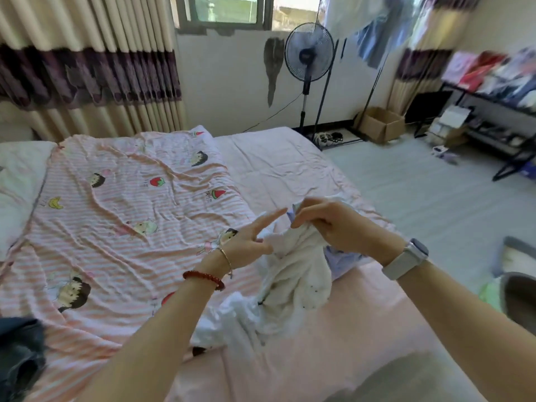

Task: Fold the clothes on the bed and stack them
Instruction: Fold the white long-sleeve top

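At the near left edge of the bed (pixel 362 329) a dark blue garment (pixel 20 358) lies bunched up. Beyond it, a pink-striped quilt (pixel 124 204) printed with cartoon children and fruit spreads over the left half of the mattress, wrinkled, with a white pillow (pixel 20 175) at its far left. The left hand (pixel 249 242), wearing a red bead bracelet (pixel 204 278) and a thin gold bangle (pixel 226 258) at the wrist, hovers above the quilt's right edge; its fingers are straight and spread, the forefinger pointing up to the right, and the lower fingers touch the white cloth without curling round it. Just to the right, a white garment (pixel 295 274) hangs crumpled between the hands, its lower part trailing down onto the pink sheet near the middle of the bed. The right hand (pixel 333 224), with a pale watch (pixel 406 258) on its wrist, grasps the top of this garment, fingers curled round a gathered fold. A pale lilac piece of clothing (pixel 342 261) lies on the sheet just behind and to the right of the white one, partly hidden by it. Far off by the wall stands a black pedestal fan (pixel 309 52), with shoes (pixel 329 137) near its base and an open cardboard box (pixel 380 124) to its right. A dark shelf rack (pixel 493 117) loaded with blurred items fills the far right.
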Demonstrator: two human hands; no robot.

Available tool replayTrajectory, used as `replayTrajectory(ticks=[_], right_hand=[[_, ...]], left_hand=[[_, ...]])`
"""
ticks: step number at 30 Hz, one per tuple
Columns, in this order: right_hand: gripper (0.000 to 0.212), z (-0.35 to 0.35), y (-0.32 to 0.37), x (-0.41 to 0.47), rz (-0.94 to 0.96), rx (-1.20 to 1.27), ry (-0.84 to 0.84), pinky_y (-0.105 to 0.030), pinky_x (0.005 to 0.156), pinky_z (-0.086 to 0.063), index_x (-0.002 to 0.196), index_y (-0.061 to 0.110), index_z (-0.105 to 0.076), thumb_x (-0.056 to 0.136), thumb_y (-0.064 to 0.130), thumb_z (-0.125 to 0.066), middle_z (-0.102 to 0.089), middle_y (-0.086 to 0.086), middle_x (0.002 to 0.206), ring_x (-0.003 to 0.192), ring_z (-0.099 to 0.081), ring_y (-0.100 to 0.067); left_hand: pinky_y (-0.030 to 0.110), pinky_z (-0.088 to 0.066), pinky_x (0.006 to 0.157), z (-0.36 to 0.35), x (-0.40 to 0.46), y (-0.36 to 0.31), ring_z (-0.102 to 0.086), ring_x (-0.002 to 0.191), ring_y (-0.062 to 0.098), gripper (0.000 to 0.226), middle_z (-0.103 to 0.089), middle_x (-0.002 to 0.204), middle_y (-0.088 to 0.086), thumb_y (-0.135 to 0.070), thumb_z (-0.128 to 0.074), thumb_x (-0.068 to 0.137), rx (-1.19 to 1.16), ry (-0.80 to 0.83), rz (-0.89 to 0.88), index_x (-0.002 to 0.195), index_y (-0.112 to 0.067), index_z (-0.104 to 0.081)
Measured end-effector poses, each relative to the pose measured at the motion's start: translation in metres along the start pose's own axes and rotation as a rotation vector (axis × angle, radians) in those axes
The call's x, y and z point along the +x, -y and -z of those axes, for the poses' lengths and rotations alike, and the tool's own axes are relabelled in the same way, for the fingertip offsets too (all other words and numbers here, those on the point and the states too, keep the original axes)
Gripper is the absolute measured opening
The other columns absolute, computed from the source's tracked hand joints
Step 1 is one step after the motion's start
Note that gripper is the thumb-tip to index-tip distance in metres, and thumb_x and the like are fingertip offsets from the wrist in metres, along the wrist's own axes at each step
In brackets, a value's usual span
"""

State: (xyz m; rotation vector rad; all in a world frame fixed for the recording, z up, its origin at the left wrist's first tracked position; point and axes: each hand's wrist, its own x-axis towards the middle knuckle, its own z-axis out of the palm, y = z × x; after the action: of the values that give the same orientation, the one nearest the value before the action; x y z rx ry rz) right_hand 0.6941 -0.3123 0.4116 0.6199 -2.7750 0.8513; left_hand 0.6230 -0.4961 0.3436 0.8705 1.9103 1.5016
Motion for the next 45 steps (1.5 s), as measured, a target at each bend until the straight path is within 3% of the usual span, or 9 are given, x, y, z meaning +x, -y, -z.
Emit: replayTrajectory(ticks=[12,15,18,23,29,33,37,41,45], right_hand=[[0.035,0.090,0.012,-0.031,0.022,-0.079,-0.309,-0.009,0.079,-0.040,0.069,0.004,-0.067,0.073,-0.019,-0.041,-0.056,0.004,0.089,0.084,-0.055,0.004],[0.037,0.090,0.013,-0.038,0.011,-0.045,-0.391,-0.010,0.079,-0.041,0.068,0.008,-0.067,0.072,-0.017,-0.040,-0.058,0.005,0.090,0.085,-0.056,0.001],[0.038,0.092,0.012,-0.043,-0.037,0.002,-0.473,-0.010,0.077,-0.041,0.067,0.017,-0.067,0.077,-0.010,-0.042,-0.060,0.005,0.090,0.085,-0.057,0.000],[0.032,0.089,0.004,-0.051,-0.109,-0.036,-0.530,-0.011,0.074,-0.043,0.082,0.018,-0.070,0.082,-0.002,-0.046,-0.061,0.004,0.091,0.085,-0.057,0.001],[0.025,0.048,0.002,-0.048,-0.244,-0.197,-0.241,-0.007,0.086,-0.032,0.115,0.002,-0.064,0.091,0.003,-0.054,-0.064,-0.006,0.108,0.100,-0.055,-0.013],[0.026,0.017,0.006,-0.034,-0.290,-0.240,-0.083,-0.031,0.074,-0.042,0.117,0.012,-0.055,0.091,0.011,-0.053,-0.061,-0.001,0.093,0.084,-0.055,-0.021],[0.007,-0.006,0.015,-0.009,-0.251,-0.107,-0.242,-0.035,0.066,-0.044,0.084,0.002,-0.062,0.085,0.009,-0.060,-0.054,0.000,0.070,0.068,-0.052,-0.024],[0.015,-0.014,0.043,0.027,-0.266,0.069,-0.461,-0.029,0.073,-0.044,0.098,0.000,-0.063,0.083,-0.002,-0.060,-0.066,-0.013,0.085,0.078,-0.059,-0.024],[0.015,-0.007,0.094,0.062,-0.114,0.390,-0.636,-0.007,0.062,-0.040,0.096,0.013,-0.057,0.086,0.003,-0.055,-0.058,0.008,0.082,0.070,-0.055,0.002]], left_hand=[[0.030,-0.011,0.116,-0.034,0.060,-0.055,-0.010,0.139,0.005,0.117,-0.011,0.153,-0.009,-0.057,-0.071,0.046,0.190,0.183,-0.066,0.140,-0.042,-0.004],[0.026,-0.035,0.106,-0.049,0.061,-0.049,-0.038,0.130,0.008,0.117,-0.038,0.142,-0.002,-0.044,-0.075,0.050,-0.002,0.283,-0.031,0.146,-0.032,-0.009],[0.018,-0.050,0.077,-0.051,0.054,-0.048,-0.063,0.088,0.002,0.084,-0.066,0.101,-0.004,-0.035,-0.078,0.051,-0.241,0.290,-0.033,0.124,-0.010,-0.047],[0.020,-0.054,0.058,-0.030,0.029,-0.047,-0.066,0.063,0.009,0.051,-0.071,0.073,0.002,-0.045,-0.087,0.044,-0.547,0.038,-0.020,0.076,-0.008,-0.074],[0.029,-0.046,0.065,0.019,-0.024,-0.072,-0.056,0.071,0.014,0.024,-0.062,0.075,0.003,-0.026,-0.062,0.074,-0.200,-0.384,-0.219,0.087,-0.006,-0.063],[0.031,-0.041,0.069,0.034,-0.063,-0.085,-0.050,0.076,0.015,0.027,-0.056,0.082,0.014,-0.032,-0.062,0.076,-0.073,-0.567,-0.268,0.090,-0.008,-0.060],[0.020,-0.037,0.062,0.053,-0.098,-0.098,-0.047,0.069,0.008,0.014,-0.052,0.075,-0.002,-0.016,-0.057,0.091,0.099,-0.704,-0.256,0.080,-0.025,-0.053],[0.014,-0.037,0.057,0.074,-0.134,-0.107,-0.047,0.063,0.003,0.015,-0.053,0.075,-0.004,-0.018,-0.053,0.092,0.295,-0.843,-0.267,0.082,-0.029,-0.049],[0.007,-0.039,0.059,0.093,-0.172,-0.129,-0.049,0.064,-0.011,0.019,-0.051,0.080,-0.010,-0.013,-0.058,0.089,0.315,-1.100,-0.348,0.084,-0.028,-0.048]])
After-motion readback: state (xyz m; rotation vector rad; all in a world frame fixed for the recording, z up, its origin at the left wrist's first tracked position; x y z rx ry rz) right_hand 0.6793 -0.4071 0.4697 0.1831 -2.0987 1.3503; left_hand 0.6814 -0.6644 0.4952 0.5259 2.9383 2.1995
